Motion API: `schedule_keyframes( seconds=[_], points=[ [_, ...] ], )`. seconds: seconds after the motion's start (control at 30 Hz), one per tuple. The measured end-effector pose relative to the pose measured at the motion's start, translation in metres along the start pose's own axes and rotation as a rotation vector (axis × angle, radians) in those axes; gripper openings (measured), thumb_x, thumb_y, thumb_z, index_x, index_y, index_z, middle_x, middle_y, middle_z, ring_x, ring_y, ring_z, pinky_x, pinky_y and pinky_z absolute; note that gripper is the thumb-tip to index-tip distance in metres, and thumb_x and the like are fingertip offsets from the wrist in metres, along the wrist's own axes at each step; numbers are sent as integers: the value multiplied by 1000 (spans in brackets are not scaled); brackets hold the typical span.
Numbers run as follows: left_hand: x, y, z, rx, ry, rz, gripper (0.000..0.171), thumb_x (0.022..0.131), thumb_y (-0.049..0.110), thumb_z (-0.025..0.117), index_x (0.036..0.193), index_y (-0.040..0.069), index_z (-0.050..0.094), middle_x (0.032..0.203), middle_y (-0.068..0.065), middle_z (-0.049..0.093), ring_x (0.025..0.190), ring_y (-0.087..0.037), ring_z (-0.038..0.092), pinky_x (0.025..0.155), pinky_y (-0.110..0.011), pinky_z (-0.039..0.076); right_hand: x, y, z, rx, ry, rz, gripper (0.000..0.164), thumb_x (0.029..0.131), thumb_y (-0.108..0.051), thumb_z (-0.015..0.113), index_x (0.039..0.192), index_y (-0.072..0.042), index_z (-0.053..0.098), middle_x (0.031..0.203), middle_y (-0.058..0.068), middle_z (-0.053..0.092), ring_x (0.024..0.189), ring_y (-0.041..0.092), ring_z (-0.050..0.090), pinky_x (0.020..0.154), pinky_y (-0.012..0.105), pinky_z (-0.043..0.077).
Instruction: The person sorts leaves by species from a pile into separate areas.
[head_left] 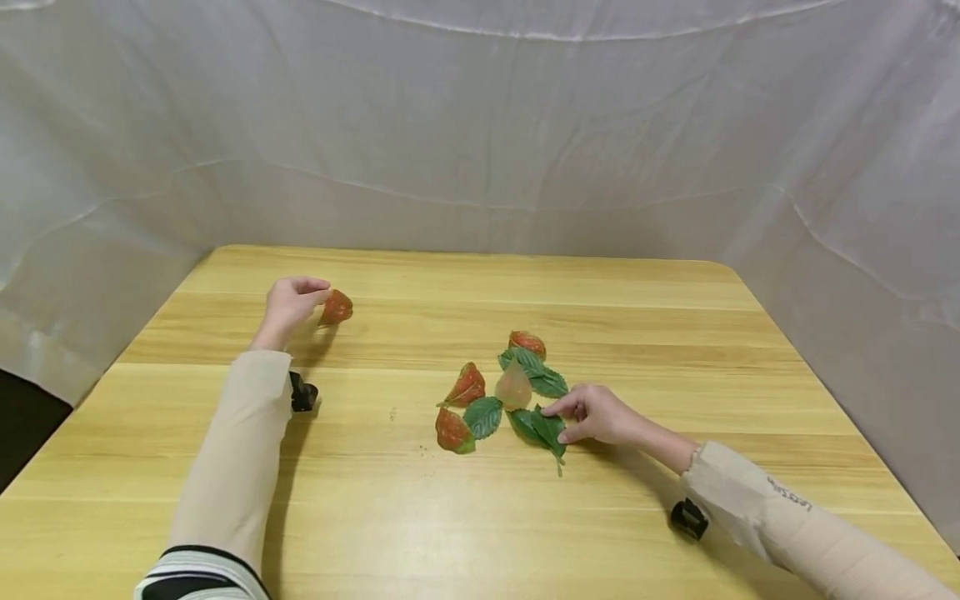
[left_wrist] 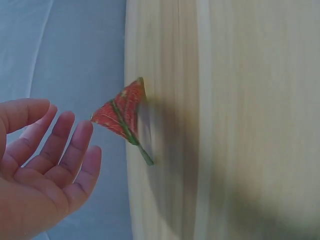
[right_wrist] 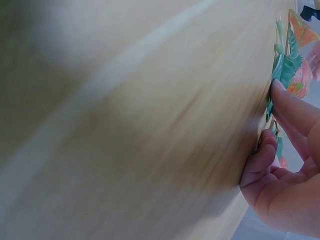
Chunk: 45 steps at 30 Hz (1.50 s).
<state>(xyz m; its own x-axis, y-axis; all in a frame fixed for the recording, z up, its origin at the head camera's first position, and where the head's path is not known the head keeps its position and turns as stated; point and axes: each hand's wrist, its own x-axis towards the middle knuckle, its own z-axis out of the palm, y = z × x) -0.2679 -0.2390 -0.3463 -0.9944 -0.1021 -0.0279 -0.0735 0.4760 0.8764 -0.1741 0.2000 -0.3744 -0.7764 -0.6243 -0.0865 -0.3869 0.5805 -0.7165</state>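
Note:
My left hand (head_left: 291, 307) is over the far left of the table, fingers apart and loosely bent. At its fingertips a red leaf (left_wrist: 121, 114) with a green vein and stem appears tilted, one corner right by a finger. My right hand (head_left: 600, 414) reaches in from the right and pinches a dark green leaf (head_left: 549, 430) between thumb and fingertips, low at the tabletop. This leaf overlaps another green leaf (head_left: 522, 426) beneath it. Beside them lies a pale peach leaf (head_left: 513, 387). In the right wrist view the right hand's (right_wrist: 285, 165) other fingers are curled near the wood.
Left of the peach leaf are a red leaf (head_left: 467, 384), a red-and-green leaf (head_left: 453, 431) and a round green leaf (head_left: 483, 417). Behind it are more green leaves (head_left: 527, 363) and a red leaf (head_left: 528, 342). A grey-white curtain (head_left: 480, 150) surrounds the wooden table (head_left: 375, 533).

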Motion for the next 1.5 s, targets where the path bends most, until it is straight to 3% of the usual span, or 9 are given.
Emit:
schedule_keyframes(
  seconds=[0.2, 0.47, 0.6, 0.83, 1.13, 1.5],
  points=[
    [-5, 7, 5, -2, 21, 19, 32, 91, 15, 49, 114, -7, 53, 117, -24, 51, 111, -32, 42, 94, -45, 31, 0, 1, 1, 6, -3, -8, 36, 69, 0, 73, 103, 5, 65, 66, 4, 43, 53, 9, 30, 49, 19, 29],
    [-9, 18, 18, -30, 5, 57, 28, 91, 14, 50, 110, -5, 57, 105, -18, 56, 91, -26, 55, 78, -32, 46, 0, -2, 1, 4, -2, 0, 35, 69, 1, 73, 103, 6, 65, 67, 3, 44, 54, 9, 31, 49, 20, 30],
    [-11, 23, 27, -25, -29, 114, 26, 91, 13, 51, 108, -5, 58, 98, -16, 57, 79, -20, 55, 69, -26, 48, 0, -2, 1, 4, -3, -1, 35, 69, 1, 73, 103, 6, 65, 67, 2, 44, 55, 10, 32, 50, 20, 31],
    [-17, 32, 43, 44, -73, 222, 23, 90, 12, 53, 106, -4, 60, 102, -20, 59, 87, -22, 53, 73, -30, 42, 1, -1, 1, 13, -3, -5, 35, 69, 1, 73, 103, 6, 64, 67, 4, 43, 55, 10, 31, 50, 20, 30],
    [-30, 41, 64, 48, -210, 298, 23, 90, 12, 55, 107, -2, 61, 102, -17, 60, 90, -26, 54, 77, -38, 43, 1, -1, 1, 29, -5, 8, 35, 69, 1, 73, 103, 6, 64, 65, 3, 40, 53, 9, 28, 49, 20, 28],
    [-38, 51, 89, 58, -372, 430, 19, 87, 11, 58, 102, 0, 64, 95, -11, 62, 87, -24, 55, 75, -38, 44, 0, 0, 0, 25, -3, 12, 36, 69, 1, 73, 103, 6, 64, 66, 3, 41, 53, 9, 29, 49, 20, 29]
  ],
)
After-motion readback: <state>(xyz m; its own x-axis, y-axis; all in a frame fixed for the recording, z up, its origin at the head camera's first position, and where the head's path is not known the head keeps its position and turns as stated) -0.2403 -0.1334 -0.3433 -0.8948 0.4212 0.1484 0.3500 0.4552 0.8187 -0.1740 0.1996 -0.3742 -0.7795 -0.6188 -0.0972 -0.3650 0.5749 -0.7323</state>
